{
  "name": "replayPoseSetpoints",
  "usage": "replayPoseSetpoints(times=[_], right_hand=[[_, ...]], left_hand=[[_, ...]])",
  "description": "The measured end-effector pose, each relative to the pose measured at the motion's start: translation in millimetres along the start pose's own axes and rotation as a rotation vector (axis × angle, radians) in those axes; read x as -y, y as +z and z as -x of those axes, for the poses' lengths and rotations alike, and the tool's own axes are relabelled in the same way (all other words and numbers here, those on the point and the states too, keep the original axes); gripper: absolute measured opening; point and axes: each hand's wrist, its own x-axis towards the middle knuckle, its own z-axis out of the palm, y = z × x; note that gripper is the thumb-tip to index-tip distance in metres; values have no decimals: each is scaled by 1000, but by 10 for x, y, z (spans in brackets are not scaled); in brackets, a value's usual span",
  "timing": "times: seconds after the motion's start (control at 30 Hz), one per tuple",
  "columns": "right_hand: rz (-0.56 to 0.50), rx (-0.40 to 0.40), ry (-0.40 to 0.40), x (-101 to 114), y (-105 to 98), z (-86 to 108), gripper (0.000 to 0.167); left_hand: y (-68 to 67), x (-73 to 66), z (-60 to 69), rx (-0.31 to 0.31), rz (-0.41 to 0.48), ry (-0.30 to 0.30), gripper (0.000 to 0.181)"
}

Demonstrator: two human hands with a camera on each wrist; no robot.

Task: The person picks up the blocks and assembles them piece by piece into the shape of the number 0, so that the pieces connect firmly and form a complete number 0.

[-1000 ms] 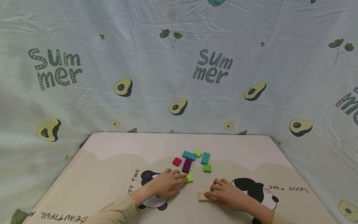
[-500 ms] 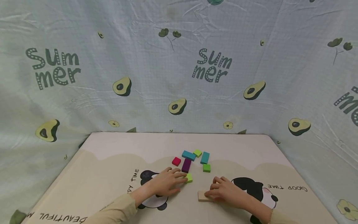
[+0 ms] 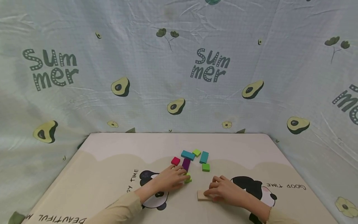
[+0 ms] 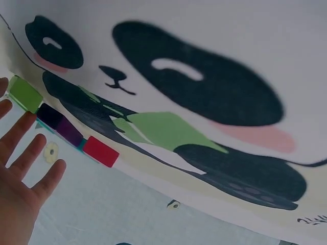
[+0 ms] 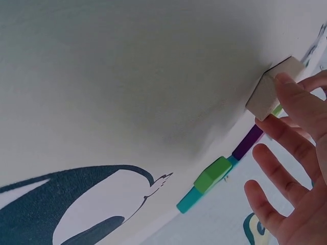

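My left hand (image 3: 170,179) reaches over a lime-green block (image 3: 188,180), its fingers partly covering it. In the left wrist view those fingers are spread and fairly straight at the green block (image 4: 25,94); a firm pinch is not evident. A purple block (image 3: 186,164) and a red block (image 3: 175,161) lie just beyond that hand. My right hand (image 3: 227,193) pinches a plain wooden block (image 3: 202,195) low at the table top. The right wrist view shows the thumb on the wooden block (image 5: 273,89), with the other fingers spread.
Behind lie a blue block (image 3: 188,155), another lime block (image 3: 197,152), a teal block (image 3: 204,157) and a green block (image 3: 205,167). The table (image 3: 112,146) has printed pandas and lettering. A curtain (image 3: 151,62) patterned with avocados hangs behind its far edge.
My left hand has moved slightly forward and to the right, covering more of the near lime block and the purple block's near end. The right hand and wooden block stay in place.
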Motion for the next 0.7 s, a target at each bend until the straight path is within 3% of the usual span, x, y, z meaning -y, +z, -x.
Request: replayPoseSetpoints(times=[0.33, 0.7], right_hand=[[2, 4, -6, -16, 2, -18, 31], [-25, 16, 12, -18, -3, -11, 31]], left_hand=[[38, 29, -128, -56, -77, 22, 34], [58, 20, -168, -94, -77, 34, 28]])
